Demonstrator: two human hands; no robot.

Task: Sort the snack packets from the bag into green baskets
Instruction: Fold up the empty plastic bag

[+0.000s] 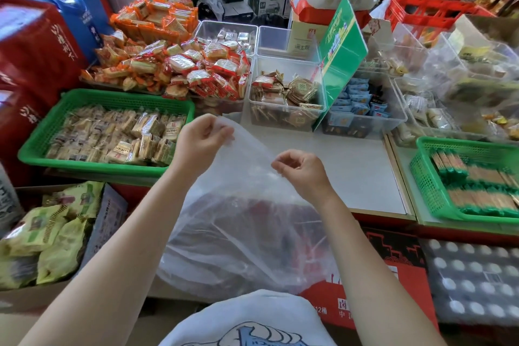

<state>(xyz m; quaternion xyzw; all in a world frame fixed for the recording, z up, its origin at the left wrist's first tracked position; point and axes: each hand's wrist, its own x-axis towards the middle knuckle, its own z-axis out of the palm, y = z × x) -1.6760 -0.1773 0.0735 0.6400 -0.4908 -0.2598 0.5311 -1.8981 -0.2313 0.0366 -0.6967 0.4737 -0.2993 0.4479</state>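
clear, thin plastic: the bag (pixel 241 233) hangs in front of the person, its top edge lifted between both hands, its body sagging down below the table (pixel 351 166) edge against a red carton (pixel 393 275). dark reddish snack packets (pixel 238 205) show dimly through the film in the lower part of the bag; individual packets cannot be made out. left hand (pixel 200 139): fingers curled, film edge pinched between thumb and fingertips at the upper left corner of the bag, with the plastic running out to the right of the knuckles. right hand (pixel 302 170): fingers curled inward, pinching the same edge lower and to the right; the film passes under the fingertips (pixel 278 167) and drops away beneath the wrist. the two hands are apart, with a taut stretch of film between them. the opening itself cannot be seen clearly. left green basket (pixel 42 137) sits on the table's left side, filled with pale wrapped biscuit packets (pixel 118 135), just left of the left hand. right green basket (pixel 427 185) sits at the right, holding rows of green-ended stick packets (pixel 474 185), well apart from the right hand. clear tubs (pixel 286 95) of brown and blue sweets stand behind the bag's top edge.
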